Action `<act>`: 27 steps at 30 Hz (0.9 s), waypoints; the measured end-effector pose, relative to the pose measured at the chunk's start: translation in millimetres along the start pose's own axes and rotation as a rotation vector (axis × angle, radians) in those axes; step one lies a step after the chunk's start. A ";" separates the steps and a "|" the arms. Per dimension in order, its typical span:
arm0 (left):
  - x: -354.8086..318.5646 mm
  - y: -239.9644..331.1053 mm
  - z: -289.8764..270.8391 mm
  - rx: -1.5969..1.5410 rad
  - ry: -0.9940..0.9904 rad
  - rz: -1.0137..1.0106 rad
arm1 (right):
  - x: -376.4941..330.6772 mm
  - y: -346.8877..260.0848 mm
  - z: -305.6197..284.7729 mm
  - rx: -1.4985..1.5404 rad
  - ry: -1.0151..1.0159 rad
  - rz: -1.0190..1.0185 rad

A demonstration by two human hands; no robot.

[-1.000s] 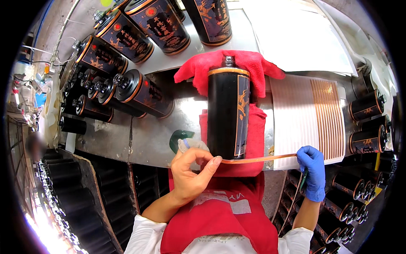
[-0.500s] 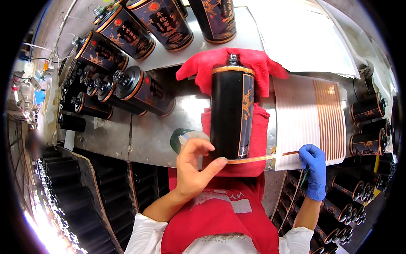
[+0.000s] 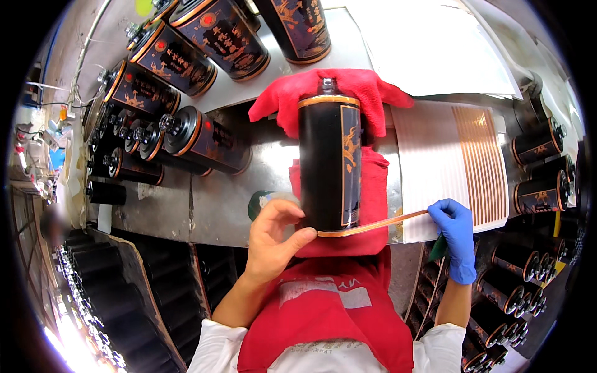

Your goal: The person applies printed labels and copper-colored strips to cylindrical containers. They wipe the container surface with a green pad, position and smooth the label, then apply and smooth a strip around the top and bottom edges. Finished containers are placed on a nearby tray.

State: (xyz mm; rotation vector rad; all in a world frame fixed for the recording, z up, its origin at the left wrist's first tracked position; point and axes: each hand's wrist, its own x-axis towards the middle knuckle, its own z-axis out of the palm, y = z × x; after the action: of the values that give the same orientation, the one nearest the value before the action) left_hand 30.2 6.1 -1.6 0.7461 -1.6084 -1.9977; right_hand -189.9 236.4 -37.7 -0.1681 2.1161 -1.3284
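Since earlier our left hand (image 3: pixel 273 239) slid along the black canister (image 3: pixel 329 165), fingers pinching the gold strip (image 3: pixel 373 225); our gloved right hand (image 3: pixel 457 233) grips its other end; more canisters (image 3: pixel 186 62) crowd the desk (image 3: pixel 211 205) at upper left.

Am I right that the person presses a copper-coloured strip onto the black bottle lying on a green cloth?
Not quite: the head view shows the cloth is red. The bare left hand does press the copper-coloured strip onto the black bottle.

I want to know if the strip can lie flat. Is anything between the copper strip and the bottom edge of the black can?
Nothing visible. The copper strip runs from the right hand straight to the black can, where the left hand thumb presses it on.
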 end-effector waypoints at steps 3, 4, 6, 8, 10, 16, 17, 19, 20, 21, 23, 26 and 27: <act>-4.4 12.2 11.9 0.417 -0.002 0.326 | -1.5 -5.0 0.0 -0.011 0.010 -0.005; -6.1 18.9 19.8 0.627 -0.022 0.495 | -2.4 -3.6 -0.3 -0.020 0.016 -0.012; 1.3 35.0 39.4 1.108 -0.216 0.678 | -1.0 -3.1 -0.9 -0.033 0.021 -0.036; 14.5 30.5 51.6 1.476 -0.313 0.794 | -1.3 -3.8 0.0 -0.022 0.020 -0.010; 26.6 15.1 41.2 1.394 -0.310 0.769 | -0.8 -1.9 2.1 -0.014 0.019 -0.018; 16.1 -24.9 -20.9 0.897 -0.285 0.503 | -21.3 -32.0 36.2 0.119 -0.182 0.027; 16.7 -26.0 -26.4 0.931 -0.312 0.470 | -23.7 -31.6 42.5 0.114 -0.191 0.018; 14.0 -27.1 -38.2 0.984 -0.351 0.347 | -27.2 -31.0 48.8 0.122 -0.211 -0.013; 15.5 -22.3 -29.7 0.923 -0.290 0.436 | -27.6 -29.9 51.0 0.120 -0.214 -0.029; 17.2 -12.1 -12.6 0.861 -0.227 0.521 | -26.1 -27.3 51.1 0.151 -0.224 -0.003; 20.4 3.4 12.1 0.837 -0.175 0.658 | -25.7 -27.9 51.3 0.167 -0.228 0.035; 29.2 5.4 23.9 1.100 -0.302 0.729 | -25.6 -28.2 51.4 0.183 -0.219 0.064; 33.7 8.2 26.6 1.173 -0.342 0.676 | -25.4 -27.5 51.5 0.187 -0.214 0.070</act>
State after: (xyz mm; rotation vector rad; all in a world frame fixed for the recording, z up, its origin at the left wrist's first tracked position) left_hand -12.5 1.5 6.7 0.1056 -2.7410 -0.6007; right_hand -146.3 194.1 -18.5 -0.1497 1.7952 -1.3926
